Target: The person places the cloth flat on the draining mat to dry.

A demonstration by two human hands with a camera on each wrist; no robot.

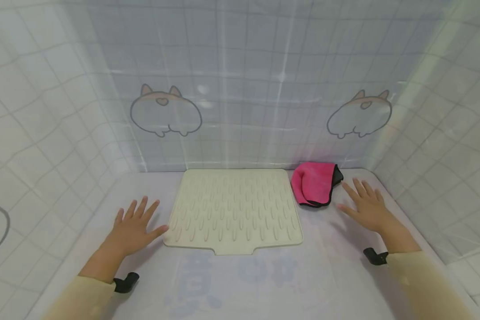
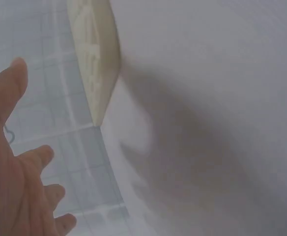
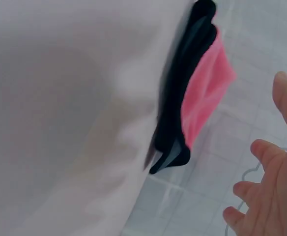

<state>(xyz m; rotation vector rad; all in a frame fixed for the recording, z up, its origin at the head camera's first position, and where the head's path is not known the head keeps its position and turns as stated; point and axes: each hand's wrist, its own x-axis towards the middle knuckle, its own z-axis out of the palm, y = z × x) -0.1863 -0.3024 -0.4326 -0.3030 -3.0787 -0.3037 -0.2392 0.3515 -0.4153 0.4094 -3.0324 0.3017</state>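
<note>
A cream ridged mat (image 1: 234,209) with a spout-like tab at its front edge lies flat on the white surface. Beside its back right corner sits a folded pink cloth (image 1: 315,183) edged in black, with a dark grey corner showing. My left hand (image 1: 133,229) hovers with spread fingers just left of the mat; its thumb is close to the mat's edge. Over to the right, my right hand (image 1: 366,208) is spread near the cloth, holding nothing. In the right wrist view the cloth (image 3: 202,93) stands apart from the fingers.
A tiled-pattern back wall (image 1: 248,89) with two cartoon animal drawings rises behind the mat. Side walls, the left (image 1: 36,133) and the right (image 1: 444,155), enclose the white surface (image 1: 296,284). A black strap piece hangs at each wrist.
</note>
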